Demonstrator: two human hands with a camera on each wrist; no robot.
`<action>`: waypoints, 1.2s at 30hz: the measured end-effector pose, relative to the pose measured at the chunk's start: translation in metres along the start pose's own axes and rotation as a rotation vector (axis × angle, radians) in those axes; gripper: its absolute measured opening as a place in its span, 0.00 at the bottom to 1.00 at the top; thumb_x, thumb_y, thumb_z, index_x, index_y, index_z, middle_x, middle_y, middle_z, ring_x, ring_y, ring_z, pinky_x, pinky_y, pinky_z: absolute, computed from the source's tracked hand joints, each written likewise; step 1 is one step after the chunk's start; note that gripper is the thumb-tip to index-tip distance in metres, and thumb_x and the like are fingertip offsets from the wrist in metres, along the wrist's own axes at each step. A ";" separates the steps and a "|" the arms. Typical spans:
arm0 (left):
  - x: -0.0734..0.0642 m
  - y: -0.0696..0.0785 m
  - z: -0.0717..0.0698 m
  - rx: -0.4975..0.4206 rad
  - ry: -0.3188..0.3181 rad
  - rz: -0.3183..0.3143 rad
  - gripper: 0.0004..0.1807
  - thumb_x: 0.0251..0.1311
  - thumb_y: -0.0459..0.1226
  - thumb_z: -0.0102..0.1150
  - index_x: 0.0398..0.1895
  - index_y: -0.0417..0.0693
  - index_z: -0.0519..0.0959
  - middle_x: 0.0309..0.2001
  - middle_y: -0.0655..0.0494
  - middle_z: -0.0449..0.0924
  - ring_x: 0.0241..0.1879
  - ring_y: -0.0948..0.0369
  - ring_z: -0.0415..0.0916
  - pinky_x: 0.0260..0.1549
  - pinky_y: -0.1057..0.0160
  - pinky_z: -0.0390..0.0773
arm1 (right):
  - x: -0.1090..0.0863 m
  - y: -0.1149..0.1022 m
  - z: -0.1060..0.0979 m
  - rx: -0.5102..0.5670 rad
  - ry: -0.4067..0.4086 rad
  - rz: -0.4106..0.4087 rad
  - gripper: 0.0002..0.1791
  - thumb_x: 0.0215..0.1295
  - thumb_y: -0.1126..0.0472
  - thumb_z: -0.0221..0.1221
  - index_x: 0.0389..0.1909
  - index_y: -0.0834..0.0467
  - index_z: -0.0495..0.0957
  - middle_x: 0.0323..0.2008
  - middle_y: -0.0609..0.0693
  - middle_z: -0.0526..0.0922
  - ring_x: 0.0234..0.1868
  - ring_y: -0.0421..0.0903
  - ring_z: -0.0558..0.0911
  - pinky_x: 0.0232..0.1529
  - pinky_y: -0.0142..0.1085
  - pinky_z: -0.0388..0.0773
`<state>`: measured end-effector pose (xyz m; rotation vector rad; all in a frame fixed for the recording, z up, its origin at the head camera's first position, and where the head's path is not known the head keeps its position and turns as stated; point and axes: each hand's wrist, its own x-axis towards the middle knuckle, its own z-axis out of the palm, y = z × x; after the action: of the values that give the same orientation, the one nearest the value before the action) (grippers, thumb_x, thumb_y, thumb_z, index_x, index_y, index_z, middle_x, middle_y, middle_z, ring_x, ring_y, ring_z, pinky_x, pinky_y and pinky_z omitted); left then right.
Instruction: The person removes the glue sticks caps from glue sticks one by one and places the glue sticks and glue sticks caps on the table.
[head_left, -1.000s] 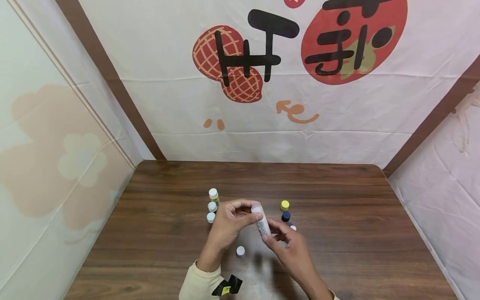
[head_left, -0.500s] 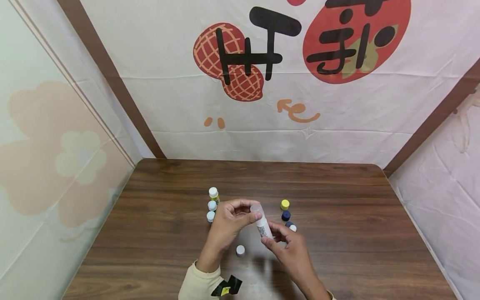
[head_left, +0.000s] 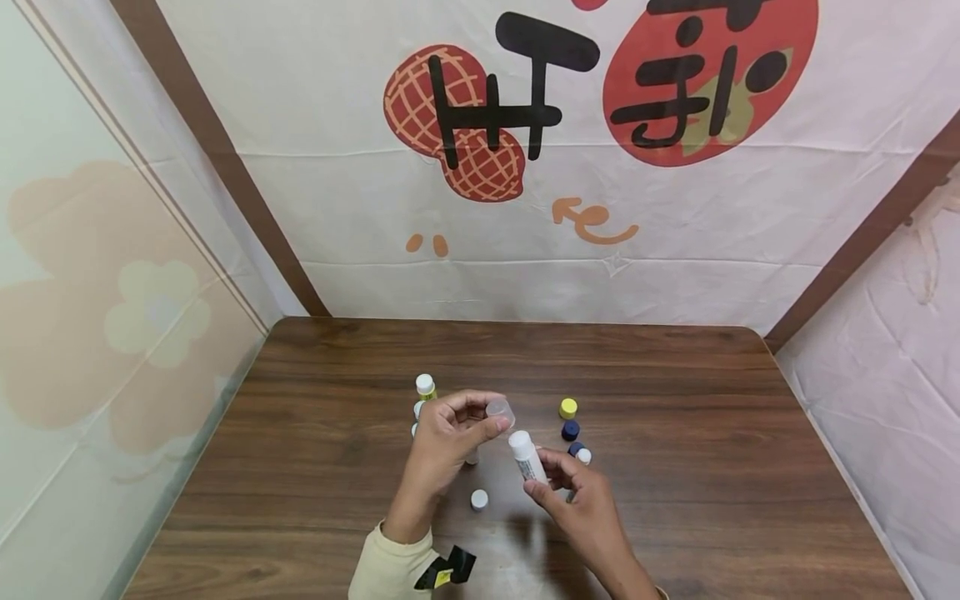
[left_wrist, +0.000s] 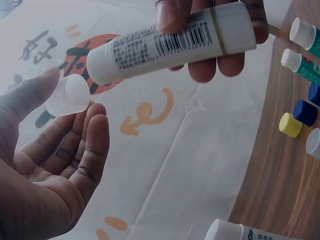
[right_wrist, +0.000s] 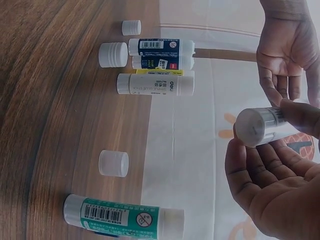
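In the head view my left hand (head_left: 450, 433) pinches a translucent ribbed cap (head_left: 500, 412) between thumb and fingers. My right hand (head_left: 581, 496) grips a white glue stick (head_left: 527, 457), tilted, with its white top bare toward the cap. A small gap shows between cap and glue stick in the left wrist view, where the barcode label faces the camera. In the right wrist view the round base of the held glue stick faces the camera.
A white deli glue stick (right_wrist: 155, 84) and a navy one (right_wrist: 159, 47) stand in a row on the left. A teal glue stick (right_wrist: 120, 218) stands on the right. A yellow cap (head_left: 568, 408), a dark blue cap (head_left: 571, 430) and a white cap (head_left: 479, 500) lie on the wooden table (head_left: 300, 467).
The translucent cap has come off the glue stick. My left hand has moved slightly left with it, while my right hand keeps the stick nearly in place.
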<state>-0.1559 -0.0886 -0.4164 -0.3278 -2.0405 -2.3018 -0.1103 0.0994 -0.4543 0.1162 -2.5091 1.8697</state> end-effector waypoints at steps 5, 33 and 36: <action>-0.001 -0.001 -0.006 0.024 0.033 0.007 0.14 0.50 0.26 0.69 0.41 0.29 0.81 0.32 0.47 0.82 0.30 0.63 0.78 0.30 0.70 0.78 | 0.000 0.002 -0.001 0.045 -0.004 -0.012 0.17 0.54 0.65 0.69 0.46 0.60 0.82 0.36 0.48 0.84 0.35 0.42 0.81 0.39 0.35 0.77; -0.032 -0.019 -0.060 0.137 0.259 0.035 0.15 0.46 0.20 0.68 0.40 0.25 0.80 0.28 0.46 0.80 0.25 0.65 0.78 0.24 0.70 0.79 | 0.002 0.018 -0.042 0.031 0.151 -0.087 0.16 0.52 0.77 0.64 0.44 0.67 0.78 0.37 0.56 0.85 0.37 0.43 0.84 0.42 0.31 0.79; -0.036 -0.021 -0.067 0.150 0.284 0.048 0.14 0.46 0.19 0.67 0.39 0.24 0.79 0.27 0.47 0.80 0.24 0.65 0.78 0.24 0.70 0.79 | 0.002 0.022 -0.049 0.033 0.176 -0.099 0.16 0.52 0.78 0.64 0.44 0.67 0.77 0.37 0.58 0.85 0.37 0.41 0.83 0.41 0.30 0.79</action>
<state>-0.1325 -0.1556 -0.4515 -0.0392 -2.0203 -2.0172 -0.1151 0.1523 -0.4617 0.0706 -2.3151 1.7987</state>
